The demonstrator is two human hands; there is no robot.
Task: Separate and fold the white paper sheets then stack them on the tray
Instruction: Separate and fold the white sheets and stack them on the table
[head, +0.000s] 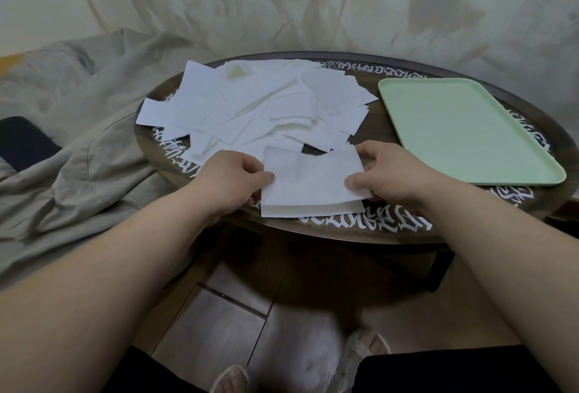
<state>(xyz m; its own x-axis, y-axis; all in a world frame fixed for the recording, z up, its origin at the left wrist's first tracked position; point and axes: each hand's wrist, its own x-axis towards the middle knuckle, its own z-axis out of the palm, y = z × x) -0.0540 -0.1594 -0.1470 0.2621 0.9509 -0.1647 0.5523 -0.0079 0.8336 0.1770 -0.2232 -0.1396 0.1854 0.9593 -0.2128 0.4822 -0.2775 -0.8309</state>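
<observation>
Right now both hands hold one folded white sheet (310, 181) at the near edge of the round dark table (344, 233). The left hand (230, 175) pinches its left edge, thumb on top; the right hand (387, 173) pinches the right edge likewise. Its upper layer lies doubled over a lower one whose edge shows along the near side. Behind it sprawls a loose pile of white sheets (250, 107), overlapping at all angles. To the right sits a pale green tray (463, 129).

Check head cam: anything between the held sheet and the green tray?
Nothing in the head view: only bare dark table separates the folded sheet from the tray, with the right hand gripping that edge.
</observation>
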